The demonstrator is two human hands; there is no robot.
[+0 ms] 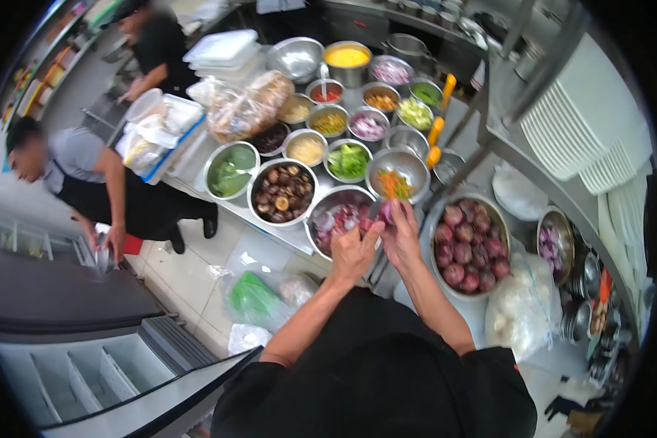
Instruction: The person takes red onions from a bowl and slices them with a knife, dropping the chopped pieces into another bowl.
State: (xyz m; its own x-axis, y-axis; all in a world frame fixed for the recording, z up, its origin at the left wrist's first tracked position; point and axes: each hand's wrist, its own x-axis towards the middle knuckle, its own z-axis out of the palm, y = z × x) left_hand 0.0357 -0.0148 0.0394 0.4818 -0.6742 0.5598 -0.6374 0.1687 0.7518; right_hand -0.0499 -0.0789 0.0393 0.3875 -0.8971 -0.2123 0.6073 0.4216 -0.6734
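My left hand (354, 257) is closed around the handle of a knife, whose blade (374, 210) points up toward my other hand. In my right hand (401, 235) is a red onion (385, 212), gripped by the fingers. Both hands are close together over the right edge of a metal bowl of cut red onion (336, 223). Just behind them stands a metal bowl with orange and green pieces (394, 184). To the right is a large pot of whole red onions (466, 252).
Bowls of mushrooms (281, 197), green leaves (348, 160) and yellow liquid (347, 57) crowd the counter. A clear bag (518, 314) sits at right, below a metal shelf with white trays (569, 124). Two people (87, 168) are at left, beside open compartments (73, 372).
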